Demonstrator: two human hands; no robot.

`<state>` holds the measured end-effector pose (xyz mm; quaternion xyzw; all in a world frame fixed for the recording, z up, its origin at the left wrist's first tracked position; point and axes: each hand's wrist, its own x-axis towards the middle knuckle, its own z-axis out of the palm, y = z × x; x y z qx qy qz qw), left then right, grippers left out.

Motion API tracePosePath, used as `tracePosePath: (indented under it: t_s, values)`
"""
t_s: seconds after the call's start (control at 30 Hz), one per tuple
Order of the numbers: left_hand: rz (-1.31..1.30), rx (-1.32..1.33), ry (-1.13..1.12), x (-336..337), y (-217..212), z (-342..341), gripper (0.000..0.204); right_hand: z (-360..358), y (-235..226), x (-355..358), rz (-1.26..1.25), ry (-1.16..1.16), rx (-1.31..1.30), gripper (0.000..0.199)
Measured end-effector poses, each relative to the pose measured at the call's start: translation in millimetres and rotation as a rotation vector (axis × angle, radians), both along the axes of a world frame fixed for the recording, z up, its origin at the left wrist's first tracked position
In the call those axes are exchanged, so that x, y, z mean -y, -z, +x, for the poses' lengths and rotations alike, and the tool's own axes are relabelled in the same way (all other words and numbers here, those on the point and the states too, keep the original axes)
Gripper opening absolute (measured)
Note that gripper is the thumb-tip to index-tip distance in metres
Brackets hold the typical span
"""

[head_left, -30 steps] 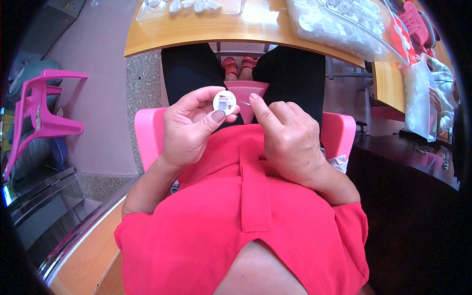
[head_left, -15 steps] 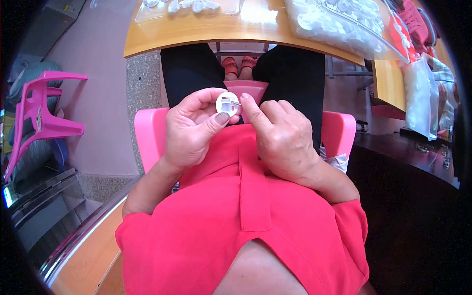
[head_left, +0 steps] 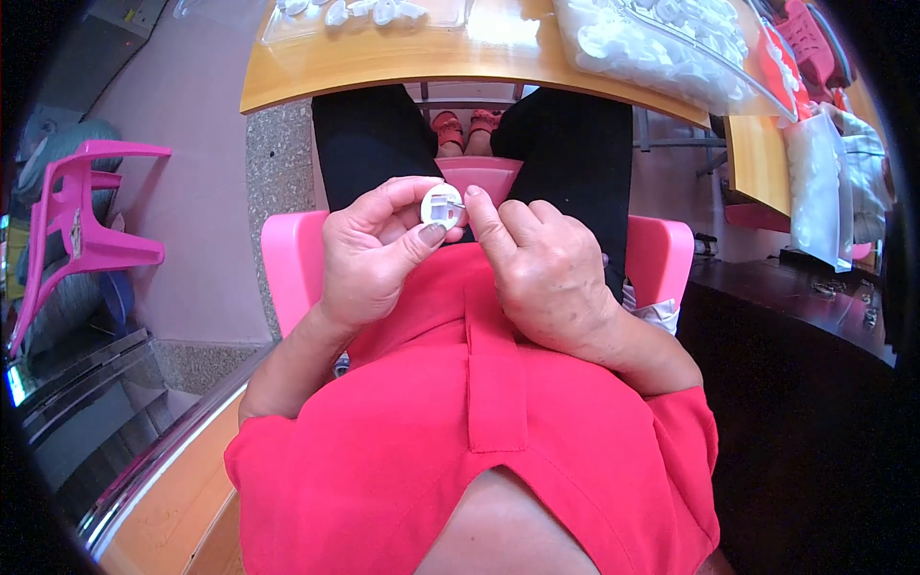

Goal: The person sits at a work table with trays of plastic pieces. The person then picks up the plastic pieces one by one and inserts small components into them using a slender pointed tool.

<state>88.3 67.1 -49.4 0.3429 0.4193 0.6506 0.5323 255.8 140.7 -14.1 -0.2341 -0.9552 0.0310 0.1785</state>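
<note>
Between the thumb and fingers of my left hand (head_left: 376, 251) is a small white round plastic part (head_left: 441, 218). It has rectangular cut-outs in its face, which is turned up toward me. My right hand (head_left: 551, 264) pinches a thin grey metal piece (head_left: 458, 205), whose tip reaches into a cut-out at the part's right side. The index finger lies along this piece, and the rest of it is hidden by the fingers, so its kind does not show. Both hands are above my lap, short of the table edge.
Ahead is a wooden table (head_left: 383, 79) with a clear tray (head_left: 441, 14) of white parts and a large clear bin (head_left: 661, 57) heaped with more. A plastic bag (head_left: 817, 196) hangs at the right. Left stands a pink plastic stool (head_left: 81, 216); pink chair arms (head_left: 661, 259) flank me.
My right hand has shifted slightly left, its index fingertip now closer to the white part. The left hand keeps its hold in nearly the same place.
</note>
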Motion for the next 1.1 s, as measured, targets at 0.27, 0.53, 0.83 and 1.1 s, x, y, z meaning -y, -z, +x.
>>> tracePosePath:
  t_s: [0.27,0.53,0.83,1.1]
  values:
    - [0.032,-0.048,-0.006,-1,7,-3,0.03,-4,4,-1,0.076,-0.022,0.058,0.04]
    - [0.016,0.243,0.027,-4,4,-4,0.032,-2,2,-10,-0.125,-0.032,-0.112,0.038]
    - [0.009,0.19,0.051,-2,2,-1,0.032,3,-3,-12,-0.312,-0.055,-0.134,0.045]
    - [0.026,0.005,0.08,-2,9,-4,0.031,5,-8,-14,-0.334,-0.046,0.089,0.043]
